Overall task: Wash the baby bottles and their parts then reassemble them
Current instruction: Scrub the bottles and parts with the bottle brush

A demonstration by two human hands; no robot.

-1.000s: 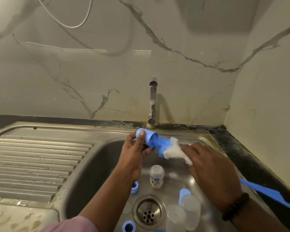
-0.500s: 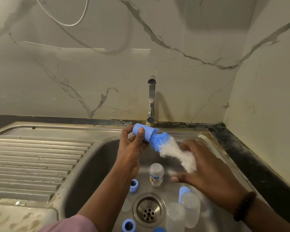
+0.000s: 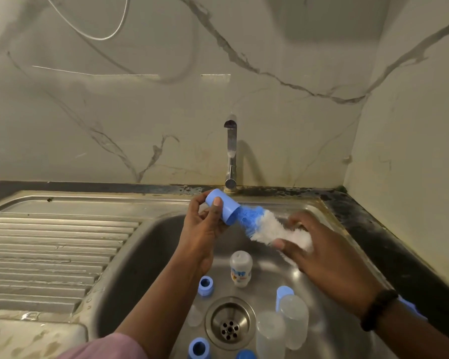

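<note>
My left hand (image 3: 205, 229) grips a blue bottle cap (image 3: 222, 206) over the back of the sink, its open end facing right. The blue and white bottle brush (image 3: 267, 228) has its blue tip at the cap's mouth. My right hand (image 3: 322, 255) holds the brush around its white bristles; part of the blue handle (image 3: 410, 308) shows behind my wrist. In the steel sink (image 3: 145, 255) lie a small printed bottle (image 3: 241, 268), two clear bottles (image 3: 293, 317) (image 3: 270, 335), and blue collar rings (image 3: 205, 285) (image 3: 199, 348).
The tap (image 3: 230, 154) stands at the back, with no water visibly running. A ribbed draining board (image 3: 49, 255) lies to the left. The drain (image 3: 230, 323) is at the basin's middle. A dark wet counter (image 3: 389, 242) runs along the right, by the marble wall.
The brush has slid out of the cap, so more of its bristles show. My right hand has shifted along the brush head, and my left hand has lifted the cap slightly.
</note>
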